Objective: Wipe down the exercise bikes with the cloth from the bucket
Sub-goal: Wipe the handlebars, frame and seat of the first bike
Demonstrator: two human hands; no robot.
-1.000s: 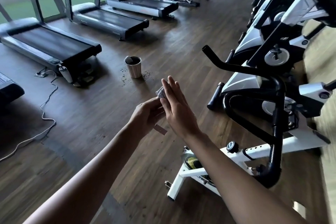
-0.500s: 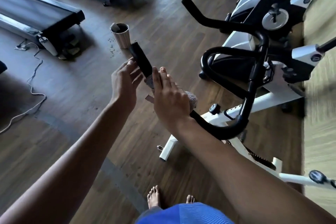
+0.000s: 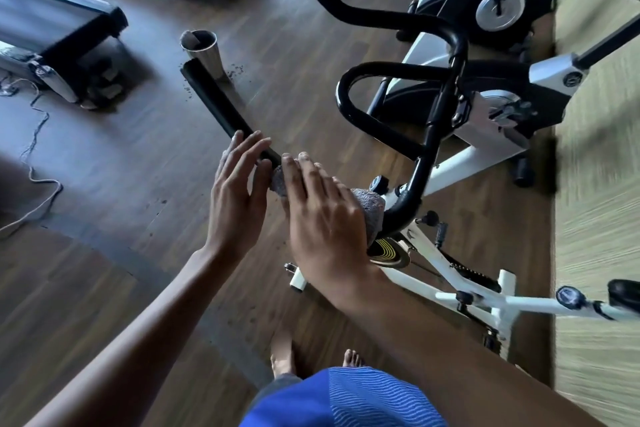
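A white exercise bike [image 3: 446, 274] with black handlebars [image 3: 433, 107] stands in front of me. Its near left handlebar grip [image 3: 214, 100] points toward the bucket. My right hand [image 3: 325, 218] presses a grey cloth [image 3: 372, 211] around that bar, fingers wrapped over it. My left hand [image 3: 239, 194] rests against the bar just left of the cloth, fingers spread. The small metal bucket [image 3: 202, 48] stands on the wooden floor beyond, with another rag at its rim.
Treadmills [image 3: 59, 31] line the far left, with a loose cable [image 3: 38, 156] on the floor. More white bikes [image 3: 502, 3] stand at the upper right beside a green mat [image 3: 595, 184]. My bare feet [image 3: 287, 354] show below.
The view tipped down and closer to the bike. My right hand slid the cloth along the handlebar, and my left hand opened flat against the bar.
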